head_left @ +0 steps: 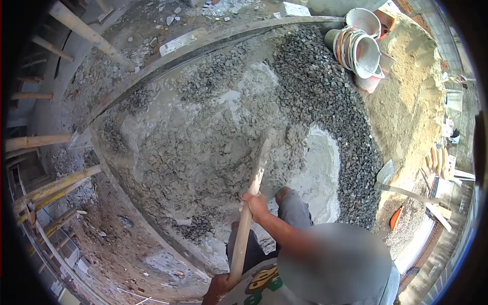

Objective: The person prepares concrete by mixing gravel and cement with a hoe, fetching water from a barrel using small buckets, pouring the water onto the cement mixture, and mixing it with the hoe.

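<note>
My right hand [255, 205] grips the middle of a long wooden handle [256, 175], with the fingers wrapped round it. Lower down, near the handle's bottom end in view, my left hand [219, 285] is closed round the same handle. The handle slants up and slightly right across wet grey concrete mix [203, 147]. Its far end meets the mix, and any blade there cannot be made out. Pale watery slurry [321, 168] lies to the right of the handle. My legs show under the forearm.
Dark gravel [325, 76] curves round the mix's right side. Stacked buckets [356, 51] stand at the upper right beside a sand pile [406, 96]. A shovel [406, 192] lies at the right. A low border [152, 73] edges the mix; wooden poles [38, 142] are at the left.
</note>
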Tool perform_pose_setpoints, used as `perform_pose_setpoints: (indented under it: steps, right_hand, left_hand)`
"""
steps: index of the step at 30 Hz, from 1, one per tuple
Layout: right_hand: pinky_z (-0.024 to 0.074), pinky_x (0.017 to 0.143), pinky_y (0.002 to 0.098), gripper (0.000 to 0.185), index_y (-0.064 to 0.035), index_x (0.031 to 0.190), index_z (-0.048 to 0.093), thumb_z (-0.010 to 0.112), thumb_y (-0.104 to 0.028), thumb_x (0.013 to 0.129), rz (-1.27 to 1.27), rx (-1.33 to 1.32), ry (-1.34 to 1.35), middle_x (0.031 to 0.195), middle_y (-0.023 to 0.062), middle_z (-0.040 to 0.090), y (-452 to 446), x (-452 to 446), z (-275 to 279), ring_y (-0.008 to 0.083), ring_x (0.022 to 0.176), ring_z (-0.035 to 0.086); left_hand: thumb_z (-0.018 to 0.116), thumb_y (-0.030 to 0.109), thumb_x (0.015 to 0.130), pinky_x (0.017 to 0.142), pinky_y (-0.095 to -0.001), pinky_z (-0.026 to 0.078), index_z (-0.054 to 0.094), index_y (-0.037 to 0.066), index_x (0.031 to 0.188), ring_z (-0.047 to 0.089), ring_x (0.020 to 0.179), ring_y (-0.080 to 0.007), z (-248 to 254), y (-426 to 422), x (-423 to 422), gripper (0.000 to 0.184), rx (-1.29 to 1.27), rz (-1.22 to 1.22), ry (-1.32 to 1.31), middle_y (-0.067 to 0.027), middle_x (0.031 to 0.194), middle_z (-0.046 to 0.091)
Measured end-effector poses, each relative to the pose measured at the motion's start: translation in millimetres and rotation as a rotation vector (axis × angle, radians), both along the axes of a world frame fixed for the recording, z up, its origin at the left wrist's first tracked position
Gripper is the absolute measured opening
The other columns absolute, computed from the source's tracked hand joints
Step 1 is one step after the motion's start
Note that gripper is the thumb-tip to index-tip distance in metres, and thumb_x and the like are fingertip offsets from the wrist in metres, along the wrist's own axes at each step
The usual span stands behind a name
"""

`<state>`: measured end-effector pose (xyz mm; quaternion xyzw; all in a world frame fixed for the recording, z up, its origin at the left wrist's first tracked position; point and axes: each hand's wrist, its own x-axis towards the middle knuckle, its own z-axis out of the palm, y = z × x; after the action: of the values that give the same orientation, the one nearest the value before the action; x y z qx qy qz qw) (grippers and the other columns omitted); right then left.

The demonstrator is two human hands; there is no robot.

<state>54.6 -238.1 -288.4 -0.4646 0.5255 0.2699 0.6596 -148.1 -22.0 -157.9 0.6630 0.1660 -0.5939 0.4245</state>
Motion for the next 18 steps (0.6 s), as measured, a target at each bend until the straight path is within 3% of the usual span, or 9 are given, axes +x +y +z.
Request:
perform_pose_setpoints:
  steps: [3, 5, 7, 11, 13, 15, 18]
  right_hand:
    - [0.0463, 0.041, 0.0325, 0.013, 0.0016, 0.083, 0.051, 0.058, -0.006, 0.075, -0.188, -0.098, -0.164, 0.062, 0.0085, 0.054, -58, 35, 24, 0.0198, 0.044, 0.054]
    - [0.0464, 0.042, 0.0323, 0.013, 0.0011, 0.084, 0.050, 0.057, -0.006, 0.075, -0.206, -0.260, -0.296, 0.062, 0.0082, 0.054, -108, 66, 39, 0.0194, 0.043, 0.054]
    - [0.0460, 0.041, 0.0318, 0.015, 0.0007, 0.085, 0.048, 0.057, -0.006, 0.076, -0.195, -0.370, -0.364, 0.062, 0.0084, 0.054, -162, 103, 77, 0.0190, 0.043, 0.054]
    - [0.0473, 0.041, 0.0321, 0.015, 0.0011, 0.085, 0.050, 0.057, -0.010, 0.077, -0.174, -0.567, -0.563, 0.064, 0.0090, 0.054, -268, 172, 123, 0.0199, 0.045, 0.055]
    - [0.0473, 0.041, 0.0322, 0.015, 0.0001, 0.084, 0.051, 0.058, -0.011, 0.077, -0.184, -0.604, -0.629, 0.063, 0.0081, 0.054, -314, 209, 130, 0.0195, 0.046, 0.056]
    - [0.0469, 0.040, 0.0319, 0.015, -0.0010, 0.082, 0.052, 0.058, -0.013, 0.077, -0.198, -0.654, -0.640, 0.062, 0.0071, 0.054, -356, 241, 105, 0.0188, 0.046, 0.056]
    - [0.0448, 0.039, 0.0332, 0.015, 0.0013, 0.082, 0.051, 0.058, -0.010, 0.075, -0.188, -0.671, -0.515, 0.060, 0.0086, 0.053, -399, 261, 2, 0.0185, 0.042, 0.052]
  left_hand:
    - [0.070, 0.050, 0.071, 0.069, -0.0357, 0.050, 0.068, 0.005, 0.092, 0.067, 0.076, -0.0291, -21, -32, 55, 0.050, -0.036, -0.199, 0.042, -0.0150, 0.079, 0.067]
    - [0.075, 0.046, 0.067, 0.068, -0.0327, 0.051, 0.070, 0.004, 0.088, 0.067, 0.073, -0.0217, -26, -77, 109, 0.047, -0.124, -0.202, -0.120, -0.0120, 0.074, 0.068]
    - [0.070, 0.050, 0.070, 0.073, -0.0366, 0.051, 0.068, 0.006, 0.094, 0.067, 0.079, -0.0281, -33, -127, 162, 0.051, -0.277, -0.396, -0.289, -0.0158, 0.080, 0.067]
    - [0.072, 0.044, 0.068, 0.072, -0.0362, 0.051, 0.067, 0.007, 0.098, 0.067, 0.077, -0.0287, -67, -235, 237, 0.047, -0.412, -0.379, -0.498, -0.0152, 0.082, 0.067]
    - [0.071, 0.043, 0.070, 0.070, -0.0363, 0.050, 0.068, 0.006, 0.092, 0.066, 0.073, -0.0278, -84, -282, 279, 0.043, -0.501, -0.277, -0.555, -0.0152, 0.077, 0.067]
    - [0.070, 0.045, 0.070, 0.067, -0.0361, 0.049, 0.068, 0.005, 0.087, 0.066, 0.070, -0.0271, -100, -321, 323, 0.043, -0.480, -0.266, -0.526, -0.0150, 0.073, 0.066]
    - [0.069, 0.047, 0.072, 0.064, -0.0354, 0.048, 0.068, 0.003, 0.081, 0.064, 0.067, -0.0255, -172, -358, 317, 0.045, -0.370, -0.239, -0.347, -0.0139, 0.067, 0.064]
